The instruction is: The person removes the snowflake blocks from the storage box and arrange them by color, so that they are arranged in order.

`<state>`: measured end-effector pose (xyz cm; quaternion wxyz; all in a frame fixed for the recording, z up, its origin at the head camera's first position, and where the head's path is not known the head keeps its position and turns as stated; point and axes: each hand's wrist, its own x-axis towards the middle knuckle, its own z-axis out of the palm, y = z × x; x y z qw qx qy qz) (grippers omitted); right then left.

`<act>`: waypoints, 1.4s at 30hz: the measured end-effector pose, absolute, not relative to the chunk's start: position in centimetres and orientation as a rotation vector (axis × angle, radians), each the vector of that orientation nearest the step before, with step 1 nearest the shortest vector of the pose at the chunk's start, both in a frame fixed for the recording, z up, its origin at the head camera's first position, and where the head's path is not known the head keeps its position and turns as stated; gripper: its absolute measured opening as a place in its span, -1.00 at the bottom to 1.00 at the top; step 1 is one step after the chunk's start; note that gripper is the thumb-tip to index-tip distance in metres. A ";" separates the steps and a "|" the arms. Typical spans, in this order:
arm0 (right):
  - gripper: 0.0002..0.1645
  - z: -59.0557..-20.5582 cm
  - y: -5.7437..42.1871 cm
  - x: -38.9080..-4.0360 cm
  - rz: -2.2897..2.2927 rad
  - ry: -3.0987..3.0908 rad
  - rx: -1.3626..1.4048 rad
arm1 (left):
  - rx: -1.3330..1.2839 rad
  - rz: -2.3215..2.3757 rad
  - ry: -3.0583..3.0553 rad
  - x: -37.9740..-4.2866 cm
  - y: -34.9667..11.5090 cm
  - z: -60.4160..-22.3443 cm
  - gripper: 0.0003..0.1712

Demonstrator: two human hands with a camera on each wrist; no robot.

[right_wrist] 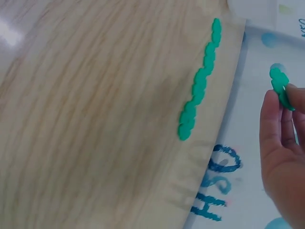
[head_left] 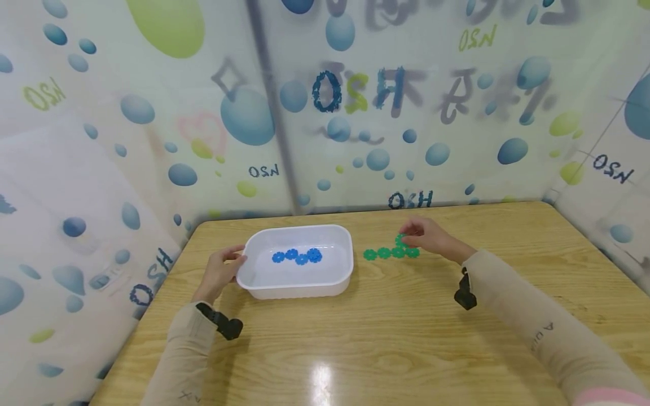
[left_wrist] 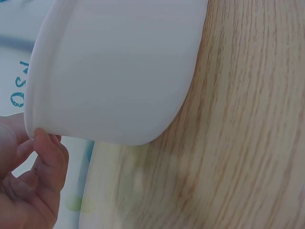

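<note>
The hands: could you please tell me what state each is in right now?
Left hand: gripping the tub.
Right hand: pinching at least one green disc.

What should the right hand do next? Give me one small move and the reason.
Probably lower the pinched green scalloped piece to the table beside the green disc row: the right hand holds it raised near the row's right end, and its colour matches that row, while the discs in the white tray are blue.

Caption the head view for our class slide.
Left grip holds a white tub of blue discs; right grip handles green discs.
</note>
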<state>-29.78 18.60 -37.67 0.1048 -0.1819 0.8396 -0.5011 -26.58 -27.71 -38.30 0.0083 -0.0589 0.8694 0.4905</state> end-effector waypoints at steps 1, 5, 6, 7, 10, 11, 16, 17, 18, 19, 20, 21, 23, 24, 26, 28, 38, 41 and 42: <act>-0.75 -37.8 18.8 -29.7 -1.477 2.481 -0.525 | -0.185 1.532 2.717 -26.6 -27.7 -38.3 -0.52; -0.76 -38.3 19.4 -29.6 -1.477 2.506 -0.502 | -0.195 1.537 2.717 -26.7 -27.7 -38.4 -0.52; -0.75 -38.5 19.6 -29.6 -1.473 2.511 -0.494 | -0.195 1.538 2.717 -26.7 -27.7 -38.4 -0.52; -0.75 -38.6 19.8 -29.6 -1.475 2.515 -0.477 | -0.196 1.538 2.717 -26.7 -27.7 -38.4 -0.52; -0.73 -39.2 20.3 -29.8 -1.462 2.537 -0.426 | -0.202 1.537 2.716 -26.8 -27.7 -38.5 -0.52; -0.73 -39.4 20.5 -29.8 -1.450 2.552 -0.404 | -0.194 1.536 2.717 -26.8 -27.7 -38.5 -0.52; -0.73 -40.0 21.4 -29.9 -1.397 2.615 -0.356 | -0.198 1.533 2.717 -26.8 -27.6 -38.5 -0.52; -0.74 -40.1 21.6 -29.9 -1.395 2.616 -0.342 | -0.196 1.530 2.719 -26.8 -27.6 -38.5 -0.52; -0.74 -40.1 21.7 -29.9 -1.397 2.613 -0.336 | -0.207 1.529 2.718 -26.8 -27.6 -38.4 -0.52; -0.75 -40.2 21.8 -29.9 -1.398 2.609 -0.327 | -0.208 1.527 2.720 -26.8 -27.6 -38.4 -0.52; -0.74 -40.2 22.0 -29.8 -1.400 2.600 -0.327 | -0.211 1.528 2.720 -26.7 -27.6 -38.4 -0.52; -0.74 -40.2 22.1 -29.8 -1.407 2.592 -0.320 | -0.210 1.528 2.720 -26.7 -27.6 -38.3 -0.52; -0.74 -40.3 22.3 -29.8 -1.408 2.586 -0.297 | -0.210 1.528 2.722 -26.7 -27.6 -38.3 -0.52; -0.74 -40.4 22.4 -29.8 -1.406 2.584 -0.288 | -0.210 1.529 2.723 -26.7 -27.6 -38.3 -0.52; -0.72 -40.5 22.6 -29.8 -1.400 2.582 -0.265 | -0.207 1.530 2.722 -26.6 -27.6 -38.3 -0.52; -0.73 -40.7 22.7 -29.8 -1.394 2.582 -0.243 | -0.207 1.530 2.721 -26.6 -27.6 -38.4 -0.52; -0.75 -41.7 23.6 -30.3 -1.382 2.593 -0.217 | -0.225 1.518 2.725 -26.6 -27.5 -38.3 -0.52; -0.74 -41.6 23.5 -30.3 -1.372 2.590 -0.231 | -0.228 1.520 2.721 -26.6 -27.5 -38.2 -0.52; -0.73 -41.6 23.5 -30.3 -1.367 2.591 -0.228 | -0.230 1.520 2.719 -26.7 -27.4 -38.2 -0.52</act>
